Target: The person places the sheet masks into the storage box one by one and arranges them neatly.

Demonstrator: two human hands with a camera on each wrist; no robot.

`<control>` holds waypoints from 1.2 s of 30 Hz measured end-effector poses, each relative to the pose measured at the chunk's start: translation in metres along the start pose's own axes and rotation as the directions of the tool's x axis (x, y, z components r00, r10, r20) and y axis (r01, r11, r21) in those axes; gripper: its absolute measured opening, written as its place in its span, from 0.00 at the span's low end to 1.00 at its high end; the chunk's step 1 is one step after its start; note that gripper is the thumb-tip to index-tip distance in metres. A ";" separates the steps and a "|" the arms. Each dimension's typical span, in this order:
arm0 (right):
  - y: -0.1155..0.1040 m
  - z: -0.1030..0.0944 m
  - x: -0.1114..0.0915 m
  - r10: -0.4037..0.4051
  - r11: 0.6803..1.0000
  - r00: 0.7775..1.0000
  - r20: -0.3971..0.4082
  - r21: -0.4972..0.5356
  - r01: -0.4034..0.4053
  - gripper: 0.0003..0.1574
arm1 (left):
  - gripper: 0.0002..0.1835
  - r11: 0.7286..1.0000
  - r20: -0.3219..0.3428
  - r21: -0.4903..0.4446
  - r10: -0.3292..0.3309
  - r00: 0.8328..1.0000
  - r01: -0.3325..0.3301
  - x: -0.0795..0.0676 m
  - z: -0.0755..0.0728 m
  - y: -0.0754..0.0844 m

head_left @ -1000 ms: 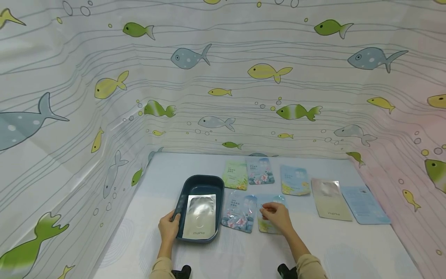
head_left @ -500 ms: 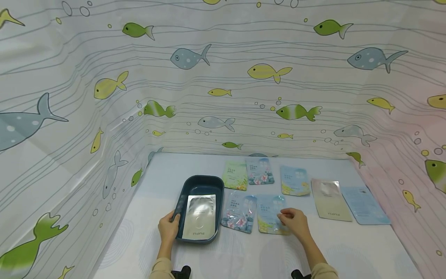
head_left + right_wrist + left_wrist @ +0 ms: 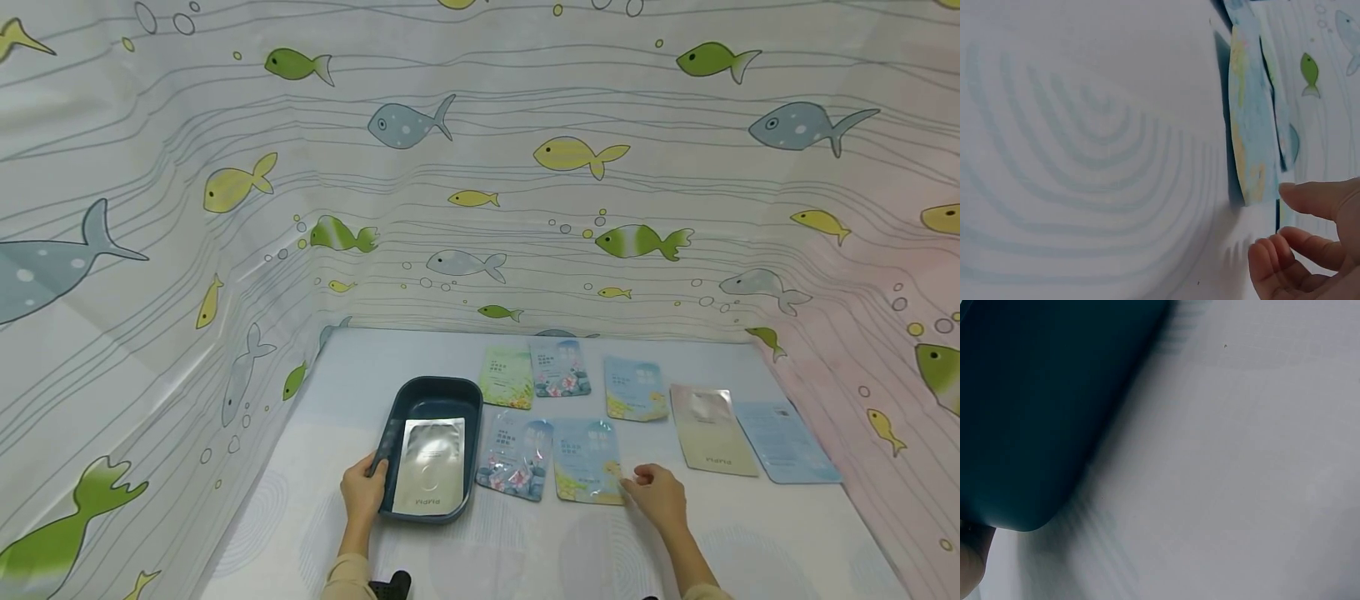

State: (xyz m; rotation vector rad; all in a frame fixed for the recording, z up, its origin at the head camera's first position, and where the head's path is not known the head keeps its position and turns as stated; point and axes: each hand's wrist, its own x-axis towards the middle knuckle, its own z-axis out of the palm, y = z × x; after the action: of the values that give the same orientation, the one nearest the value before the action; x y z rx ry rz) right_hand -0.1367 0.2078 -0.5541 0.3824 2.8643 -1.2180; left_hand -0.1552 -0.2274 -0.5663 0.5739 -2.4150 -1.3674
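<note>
My left hand (image 3: 363, 493) grips the left rim of a dark blue rectangular tray (image 3: 472, 467). A silver sheet-mask packet (image 3: 430, 467) lies inside the tray. In the left wrist view the tray's outer wall (image 3: 1035, 425) fills the upper left, with a fingertip at its lower corner. My right hand (image 3: 657, 497) is by the lower right corner of a blue-and-yellow sheet-mask packet (image 3: 585, 462). In the right wrist view its thumb and bent fingers stand apart, with nothing between them, just beside that packet (image 3: 1250, 119).
A pink-flowered packet (image 3: 516, 454) lies between tray and blue-and-yellow packet. Behind are a green packet (image 3: 507, 377), another flowered one (image 3: 560, 367) and a smaller blue one (image 3: 634, 388). A silver-beige packet (image 3: 712, 429) and a plain blue one (image 3: 787, 442) lie far right.
My right hand has moved right and toward me, from over the middle of the blue-and-yellow packet to its lower right corner. My left hand and the tray have stayed put.
</note>
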 end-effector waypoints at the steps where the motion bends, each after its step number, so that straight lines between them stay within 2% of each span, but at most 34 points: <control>1: 0.001 0.000 -0.001 0.010 1.000 1.000 0.010 -0.018 -0.010 0.24 | 0.16 1.000 0.001 0.000 -0.001 1.000 0.001 0.000 0.000 0.000; 5: 0.007 0.002 -0.002 0.042 0.997 0.997 0.063 -0.065 -0.038 0.30 | 0.16 1.000 0.000 -0.002 0.001 1.000 -0.001 0.000 -0.001 0.001; 9: 0.009 0.007 -0.004 0.070 0.996 0.993 0.098 -0.056 -0.065 0.33 | 0.16 1.000 -0.002 -0.002 -0.003 1.000 0.003 -0.001 -0.001 0.002; 15: 0.006 0.015 -0.007 0.098 0.995 0.992 0.082 -0.017 -0.097 0.32 | 0.16 1.000 -0.002 -0.007 -0.003 1.000 0.003 0.000 0.000 0.002; 22: 0.000 0.018 -0.008 0.137 0.990 0.988 0.076 0.017 -0.139 0.28 | 0.16 1.000 -0.004 -0.005 -0.003 1.000 0.003 -0.001 0.000 0.002; 28: 0.004 0.019 -0.005 0.154 0.987 0.987 0.052 0.048 -0.157 0.19 | 0.16 1.000 0.003 -0.013 -0.007 1.000 0.007 -0.001 0.000 0.001; 31: 0.009 0.020 -0.002 0.171 0.978 0.983 0.065 0.112 -0.177 0.16 | 0.16 1.000 0.001 -0.016 -0.004 1.000 0.004 -0.001 0.000 0.001; 36: 0.013 0.017 0.000 0.183 0.936 0.974 0.135 0.279 -0.215 0.17 | 0.16 1.000 -0.002 -0.015 0.000 1.000 0.000 -0.001 0.000 0.001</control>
State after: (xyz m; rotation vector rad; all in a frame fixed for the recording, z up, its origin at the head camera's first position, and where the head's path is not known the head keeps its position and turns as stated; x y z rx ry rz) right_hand -0.1352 0.2048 -0.5752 0.5769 2.4855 -1.5691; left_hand -0.1547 -0.2268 -0.5656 0.5712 -2.4005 -1.3834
